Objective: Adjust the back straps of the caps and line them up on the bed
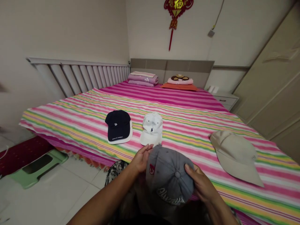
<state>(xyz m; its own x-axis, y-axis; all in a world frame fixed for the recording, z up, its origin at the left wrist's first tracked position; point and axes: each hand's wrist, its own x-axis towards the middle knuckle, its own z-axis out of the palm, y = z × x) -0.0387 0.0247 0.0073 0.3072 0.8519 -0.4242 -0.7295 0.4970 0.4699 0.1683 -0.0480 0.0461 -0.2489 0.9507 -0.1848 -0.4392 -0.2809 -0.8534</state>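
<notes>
Striped bed (187, 122), headboard (171, 70) against the wall, and here's the gray cap (172, 176) above the near edge, left hand (142, 159) and right hand (202, 184) part-curled, gripping opposite sides!

I'm seeing the grey cap (173, 178) showing matt cloth with raised stitching, the white cap (152, 129) looking like soft, wrinkled cloth, and the floor tiles (77, 190) shining smooth beside the stool's (35, 172) green plastic.

Striped bed (185, 117) — grey headboard (150, 64), pale walls (93, 28) — tiled floor (77, 193)
</notes>
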